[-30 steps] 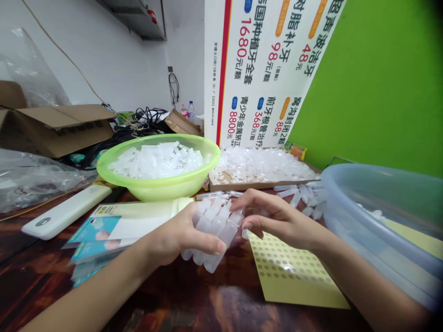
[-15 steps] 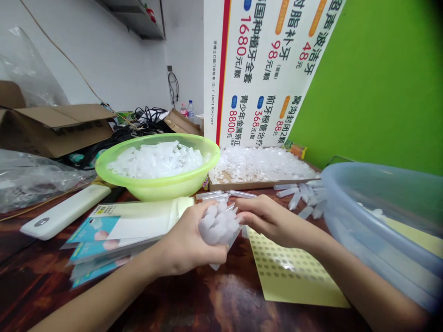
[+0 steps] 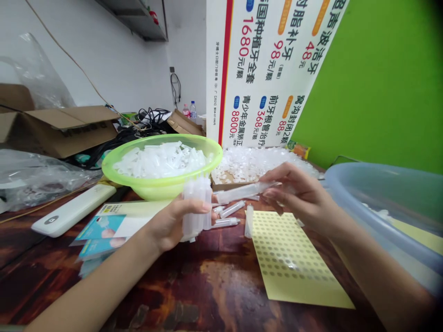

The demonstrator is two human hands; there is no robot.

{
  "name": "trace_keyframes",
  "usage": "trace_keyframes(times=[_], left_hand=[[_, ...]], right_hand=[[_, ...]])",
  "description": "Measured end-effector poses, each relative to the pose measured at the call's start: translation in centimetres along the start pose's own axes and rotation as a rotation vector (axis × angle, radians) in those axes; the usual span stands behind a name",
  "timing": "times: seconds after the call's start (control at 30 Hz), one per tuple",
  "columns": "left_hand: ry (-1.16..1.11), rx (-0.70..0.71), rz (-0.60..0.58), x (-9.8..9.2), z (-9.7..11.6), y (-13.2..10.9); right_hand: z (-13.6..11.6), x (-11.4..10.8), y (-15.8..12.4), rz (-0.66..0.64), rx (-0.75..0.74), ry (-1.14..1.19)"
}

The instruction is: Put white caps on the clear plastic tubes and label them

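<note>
Holding a bunch of milky white tubes (image 3: 196, 203) in the left hand (image 3: 178, 216) with a snug grip, to the left of the yellow sheet (image 3: 294, 263) on the counter (image 3: 221, 286). Smooth, straight, a bit see-through, and nearly upright side by side. Pinching another tube (image 3: 238, 192) by one end in the right hand (image 3: 298, 196) with a narrow grip, tilted only a little, near the far left corner of the yellow sheet. Left of that corner, a few loose tubes (image 3: 232, 209).

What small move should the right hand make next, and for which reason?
Probably the right hand should turn its translucent tube upright, beside the tube bundle in the left hand: this tube lies nearly level, while the bundle stands nearly upright.
</note>
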State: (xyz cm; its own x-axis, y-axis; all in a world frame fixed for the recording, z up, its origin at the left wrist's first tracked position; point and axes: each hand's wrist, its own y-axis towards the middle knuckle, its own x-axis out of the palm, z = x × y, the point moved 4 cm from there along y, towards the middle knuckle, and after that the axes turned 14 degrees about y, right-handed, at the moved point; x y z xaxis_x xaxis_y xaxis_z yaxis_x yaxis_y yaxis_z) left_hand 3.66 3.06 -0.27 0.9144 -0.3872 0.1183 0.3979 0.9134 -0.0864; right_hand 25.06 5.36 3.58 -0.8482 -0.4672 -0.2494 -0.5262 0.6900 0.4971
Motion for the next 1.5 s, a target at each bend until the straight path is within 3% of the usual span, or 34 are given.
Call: trace_keyframes(times=[0.17, 0.33, 0.5, 0.7, 0.87, 1.0, 1.1, 1.27, 1.4, 1.5], left_hand=[[-0.181, 0.02, -0.058, 0.1, -0.2, 0.2], [-0.18, 0.186, -0.059, 0.5, 0.4, -0.3], [-0.167, 0.287, 0.012, 0.0, 1.0, -0.9], [-0.043, 0.319, -0.115, 0.7, 1.8, -1.6], [-0.089, 0.392, -0.143, 1.9, 2.0, -2.4], [-0.126, 0.442, -0.085, 2.6, 1.9, -3.0], [-0.169, 0.436, -0.089, 2.9, 1.5, -3.0], [-0.085, 0.471, -0.068, 2.8, 0.9, -2.7], [0.143, 0.539, -0.028, 2.7, 1.1, -2.5], [0.293, 0.516, 0.053, 2.6, 1.3, -2.1]], right_hand=[[0.7, 0.1, 0.1, 0.164, -0.129, -0.189], [0.6, 3.5, -0.3, 0.067, -0.393, -0.583], [0.1, 4.6, -0.9, 0.073, -0.572, -1.001], [-0.6, 6.9, -1.6, -0.014, -0.757, -1.202], [-0.6, 6.9, -1.9, 0.151, -0.643, -1.021], [-0.8, 7.0, -2.1, 0.155, -0.684, -1.033], [-0.9, 7.2, -1.9, 0.183, -0.593, -0.866], [-0.5, 7.7, -1.6, 0.257, -0.218, -0.345], [1.2, 8.2, -1.3, 0.298, 0.177, 0.251], [2.9, 8.2, -0.7, 0.312, 0.366, 0.576]])
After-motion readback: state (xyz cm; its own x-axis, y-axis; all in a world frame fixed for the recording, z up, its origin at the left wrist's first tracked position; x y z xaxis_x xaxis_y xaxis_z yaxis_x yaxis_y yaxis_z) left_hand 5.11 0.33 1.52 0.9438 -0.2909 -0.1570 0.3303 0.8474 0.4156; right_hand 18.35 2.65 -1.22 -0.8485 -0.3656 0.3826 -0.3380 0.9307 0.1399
